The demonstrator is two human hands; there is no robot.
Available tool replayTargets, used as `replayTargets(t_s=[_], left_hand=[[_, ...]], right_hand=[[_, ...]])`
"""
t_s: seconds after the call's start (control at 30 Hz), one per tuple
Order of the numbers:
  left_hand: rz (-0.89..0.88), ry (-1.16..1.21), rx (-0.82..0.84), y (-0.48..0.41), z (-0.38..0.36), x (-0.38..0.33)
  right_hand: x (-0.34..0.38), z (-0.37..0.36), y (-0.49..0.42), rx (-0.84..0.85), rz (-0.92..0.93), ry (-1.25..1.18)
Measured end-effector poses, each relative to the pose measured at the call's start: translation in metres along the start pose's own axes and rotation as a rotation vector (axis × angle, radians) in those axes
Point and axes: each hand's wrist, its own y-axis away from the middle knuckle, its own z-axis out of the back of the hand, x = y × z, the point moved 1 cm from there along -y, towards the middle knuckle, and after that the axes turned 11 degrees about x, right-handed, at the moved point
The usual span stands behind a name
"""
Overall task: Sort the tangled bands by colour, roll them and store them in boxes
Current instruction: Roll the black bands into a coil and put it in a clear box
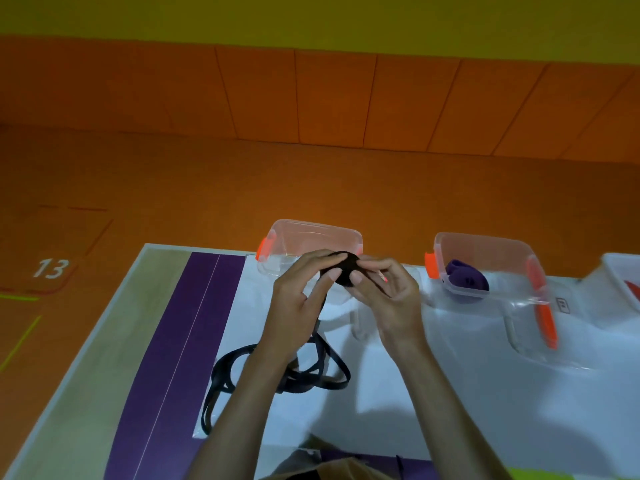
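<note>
In the middle of the frame both hands meet above the surface (381, 410). The left hand (299, 299) and the right hand (386, 294) each curl fingers and thumb round a small rolled-up part of a black band (343, 271), pinching it between them. The unrolled rest of this band hangs down under the left hand and lies in loose loops on the white sheet at lower centre. Just behind the hands stands an open clear box (313, 233) with an orange clip. To its right, a second clear box (485, 251) holds a rolled purple band (465, 280), and a clear lid (526, 344) with an orange clip lies in front of it. At the right edge a third container (620, 271) is cut off, with something red inside. The surface has a pale wood-look border and a purple strip (166, 358) on the left. Beyond it spreads an orange floor (207, 188) marked with a white "13" (52, 268) at left, then orange wall panels (332, 98) and a yellow band (311, 15) along the top.
</note>
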Motion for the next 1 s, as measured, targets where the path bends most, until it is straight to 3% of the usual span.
replayTargets(t_s=[0.2, 0.33, 0.47, 0.67, 0.87, 1.0], left_hand=[[0.012, 0.123, -0.127, 0.0, 0.013, 0.011], [0.002, 0.207, -0.122, 0.006, 0.025, 0.018], [0.007, 0.314, -0.11, 0.009, 0.035, 0.018], [-0.041, 0.318, -0.124, 0.014, 0.04, 0.015], [0.008, 0.267, -0.072, 0.018, 0.054, 0.015], [-0.031, 0.263, -0.139, 0.016, 0.056, 0.012]], right_hand=[[0.002, -0.019, -0.01, 0.034, 0.08, 0.091], [-0.001, -0.027, -0.014, -0.01, 0.094, 0.133], [-0.006, -0.038, -0.011, 0.066, 0.047, 0.088], [-0.003, -0.043, -0.008, 0.057, 0.086, 0.182], [-0.002, -0.055, -0.005, 0.068, 0.08, 0.062], [0.001, -0.056, -0.004, 0.079, 0.061, 0.073]])
